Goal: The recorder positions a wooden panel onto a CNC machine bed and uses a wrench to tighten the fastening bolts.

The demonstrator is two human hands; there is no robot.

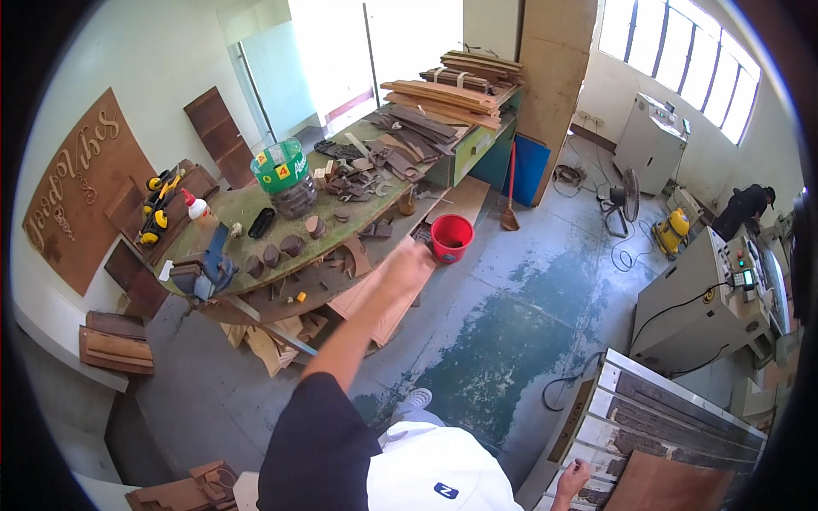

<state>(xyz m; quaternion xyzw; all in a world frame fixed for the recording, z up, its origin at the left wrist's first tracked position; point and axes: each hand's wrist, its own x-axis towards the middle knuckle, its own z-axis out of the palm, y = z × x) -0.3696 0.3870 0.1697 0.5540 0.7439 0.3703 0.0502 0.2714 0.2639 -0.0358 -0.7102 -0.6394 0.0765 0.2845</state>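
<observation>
A red plastic bucket is in the middle of the view, its mouth toward me and something dark inside. My left hand reaches out to its left side, and the fingers appear closed on the rim. The hand is a little blurred, and the bucket partly hides the fingertips. Whether the bucket rests on the long board beneath or hangs above it, I cannot tell. Low at the right, my right hand has its fingers curled with nothing visible in them. It is beside a slatted rack holding a brown sheet.
A green-topped workbench carries wood offcuts, a cut-down plastic bottle, a glue bottle and a blue vise. Stacked planks lie at its far end. A broom, fan, cables, machines and another person are right.
</observation>
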